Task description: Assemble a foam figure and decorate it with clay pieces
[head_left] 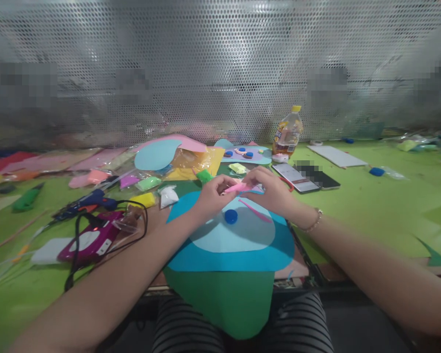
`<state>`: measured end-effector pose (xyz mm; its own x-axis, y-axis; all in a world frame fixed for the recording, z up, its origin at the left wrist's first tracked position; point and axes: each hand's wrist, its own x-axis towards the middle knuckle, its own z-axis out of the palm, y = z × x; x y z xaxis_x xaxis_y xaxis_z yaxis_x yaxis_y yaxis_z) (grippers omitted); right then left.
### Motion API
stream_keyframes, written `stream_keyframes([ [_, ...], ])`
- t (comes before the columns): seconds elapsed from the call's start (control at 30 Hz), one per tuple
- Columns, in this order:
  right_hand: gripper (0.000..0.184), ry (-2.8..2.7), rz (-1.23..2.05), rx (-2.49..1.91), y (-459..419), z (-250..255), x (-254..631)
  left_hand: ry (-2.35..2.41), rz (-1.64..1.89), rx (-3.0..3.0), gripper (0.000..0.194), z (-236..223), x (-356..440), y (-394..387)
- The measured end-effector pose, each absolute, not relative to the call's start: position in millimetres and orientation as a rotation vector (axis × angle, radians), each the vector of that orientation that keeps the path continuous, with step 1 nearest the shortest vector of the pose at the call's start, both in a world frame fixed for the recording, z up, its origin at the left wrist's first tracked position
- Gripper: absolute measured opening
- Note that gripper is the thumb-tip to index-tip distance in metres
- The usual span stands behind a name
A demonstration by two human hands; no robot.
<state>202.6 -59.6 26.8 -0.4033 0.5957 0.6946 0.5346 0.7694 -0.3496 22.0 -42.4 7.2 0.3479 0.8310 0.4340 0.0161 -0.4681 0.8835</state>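
My left hand [215,197] and my right hand [270,190] meet over the paper, fingertips closed on a small pink strip [237,188] that looks like modelling clay. Below them lies a light blue rounded paper shape [235,240] on a larger bright blue one [235,261]. A round dark blue disc [231,216] sits on the light blue paper. Beside it, under my right hand, rests a slim pink modelling tool [256,211]. Green paper [228,299] extends from beneath toward my lap. My fingers partly hide the pink strip.
At left are a purple power strip [90,240], a blue glue gun [84,203] and black cable, near several clay packets [143,200]. Beyond my hands stand a bottle [288,132] and a decorated paper piece [255,156]; phones [296,177] lie to the right.
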Motion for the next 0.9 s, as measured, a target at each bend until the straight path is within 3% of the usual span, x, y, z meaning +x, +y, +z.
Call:
stream_keyframes([
  [0.33,0.002,-2.143,-0.086,-0.755,-53.4,23.7,208.9,0.711,1.172,1.720,0.017,12.1,21.6,-45.9],
  [0.7,0.006,-2.112,0.060,-0.788,-56.3,26.7,205.1,0.676,1.138,1.328,0.025,11.9,19.7,-38.9],
  [0.9,0.008,-2.027,0.293,-0.893,-57.7,25.3,201.8,0.630,1.152,1.221,0.023,10.0,18.6,-35.0],
])
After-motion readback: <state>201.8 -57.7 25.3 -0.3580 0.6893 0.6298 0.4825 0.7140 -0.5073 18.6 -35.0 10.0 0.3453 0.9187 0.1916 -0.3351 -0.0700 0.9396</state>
